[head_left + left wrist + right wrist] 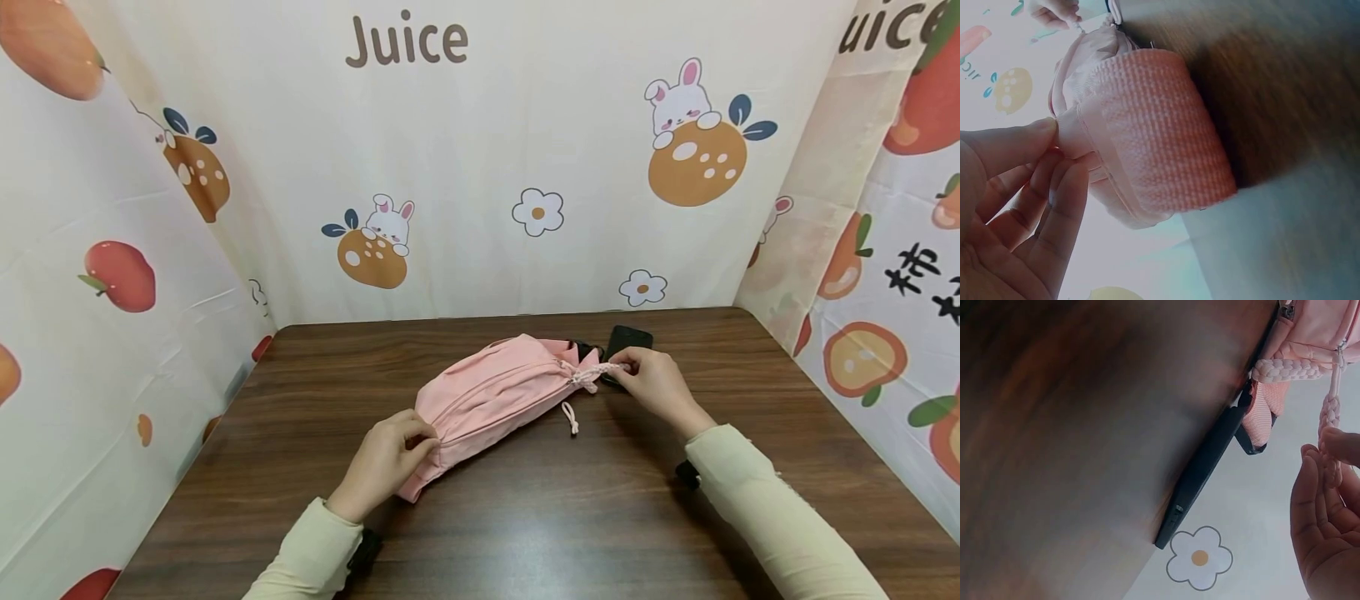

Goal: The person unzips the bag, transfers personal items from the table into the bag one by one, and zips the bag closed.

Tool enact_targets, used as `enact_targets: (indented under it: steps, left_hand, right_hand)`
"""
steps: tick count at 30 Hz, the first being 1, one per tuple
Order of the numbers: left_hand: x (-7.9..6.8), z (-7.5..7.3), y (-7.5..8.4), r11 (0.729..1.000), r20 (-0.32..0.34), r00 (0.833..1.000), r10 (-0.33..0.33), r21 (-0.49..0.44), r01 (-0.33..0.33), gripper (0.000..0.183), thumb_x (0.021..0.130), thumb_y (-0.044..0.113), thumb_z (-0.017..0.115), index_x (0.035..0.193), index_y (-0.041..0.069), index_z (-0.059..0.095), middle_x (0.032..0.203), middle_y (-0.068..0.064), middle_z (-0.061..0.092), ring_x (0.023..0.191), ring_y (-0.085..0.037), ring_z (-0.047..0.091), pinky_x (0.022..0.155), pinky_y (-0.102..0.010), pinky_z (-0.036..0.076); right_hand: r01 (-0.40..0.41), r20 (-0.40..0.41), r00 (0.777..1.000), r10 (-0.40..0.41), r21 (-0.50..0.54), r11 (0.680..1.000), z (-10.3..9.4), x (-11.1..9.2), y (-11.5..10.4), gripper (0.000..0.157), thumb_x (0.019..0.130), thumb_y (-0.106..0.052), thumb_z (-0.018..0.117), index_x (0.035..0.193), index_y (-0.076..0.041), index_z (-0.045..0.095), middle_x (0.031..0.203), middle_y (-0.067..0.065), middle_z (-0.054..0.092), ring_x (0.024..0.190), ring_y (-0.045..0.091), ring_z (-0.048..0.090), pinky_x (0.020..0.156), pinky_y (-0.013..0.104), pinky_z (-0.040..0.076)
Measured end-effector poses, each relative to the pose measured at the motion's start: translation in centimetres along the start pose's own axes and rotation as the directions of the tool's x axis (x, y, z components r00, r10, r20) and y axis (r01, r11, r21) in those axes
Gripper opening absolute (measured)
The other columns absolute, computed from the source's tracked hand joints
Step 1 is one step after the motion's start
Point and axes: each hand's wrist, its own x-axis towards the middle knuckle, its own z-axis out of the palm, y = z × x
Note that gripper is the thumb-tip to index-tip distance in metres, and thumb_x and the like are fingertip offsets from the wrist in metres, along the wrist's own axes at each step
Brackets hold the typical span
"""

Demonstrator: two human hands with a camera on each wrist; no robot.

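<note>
A pink waist bag (495, 392) lies aslant on the table. At its near left end, my left hand (386, 458) pinches the fabric between thumb and fingers; the left wrist view shows the ribbed pink strap (1160, 131) beside that grip. My right hand (660, 383) pinches the braided zipper pull (1330, 412) at the far right end, drawn out straight from the bag. Another cord pull (570, 418) hangs loose onto the table. The zipper seams look closed in the head view, though the right end is partly covered by cords.
A black phone-like slab (628, 337) lies on the table just behind my right hand. The brown wooden table (525, 533) meets fruit-and-rabbit printed curtains (465, 150) at the back and both sides. Black bands sit at both wrists.
</note>
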Motion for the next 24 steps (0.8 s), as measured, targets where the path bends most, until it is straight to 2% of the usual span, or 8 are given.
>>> enact_targets:
  steps: [4,9,15,24]
  left_hand:
    - [0.03,-0.03,0.05,1.0,0.006,1.0,-0.007,0.004,0.007,0.015,0.081,0.006,0.078,0.076,0.019,0.071,0.079,0.016,0.06,0.069,0.003,0.052,0.063,-0.019,0.047]
    - [0.03,-0.17,0.13,1.0,0.018,1.0,-0.016,0.003,0.016,0.014,0.082,0.007,0.077,0.077,0.019,0.072,0.079,0.015,0.06,0.069,0.002,0.053,0.064,-0.019,0.047]
    - [0.01,-0.36,0.15,1.0,0.026,0.999,-0.019,-0.006,0.02,0.012,0.082,0.007,0.077,0.078,0.017,0.072,0.08,0.014,0.06,0.068,0.001,0.051,0.062,-0.019,0.046]
    - [0.1,-0.53,0.01,1.0,0.036,0.999,-0.008,0.008,0.007,0.011,0.082,0.007,0.076,0.079,0.017,0.072,0.08,0.013,0.061,0.068,0.001,0.051,0.062,-0.019,0.046]
  right_hand:
    - [-0.013,0.037,0.999,0.013,-0.005,1.0,-0.3,-0.02,-0.14,0.005,0.086,-0.011,0.072,0.089,-0.007,0.073,0.074,0.002,0.067,0.064,0.014,0.052,0.06,0.028,0.042]
    - [-0.053,0.13,0.99,0.055,-0.021,0.998,-0.59,-0.23,-0.09,0.008,0.088,-0.016,0.071,0.09,-0.008,0.073,0.079,0.004,0.068,0.068,0.016,0.054,0.063,0.03,0.044]
    - [-0.05,0.265,0.962,0.059,-0.04,0.998,-0.65,-0.54,-0.07,0.009,0.088,-0.019,0.069,0.087,-0.011,0.073,0.081,0.002,0.068,0.07,0.013,0.056,0.064,0.03,0.046]
    - [-0.029,0.394,0.918,0.045,-0.047,0.998,-0.27,-0.98,-0.7,0.009,0.086,-0.019,0.071,0.079,-0.014,0.069,0.065,-0.005,0.06,0.06,0.011,0.05,0.056,0.029,0.041]
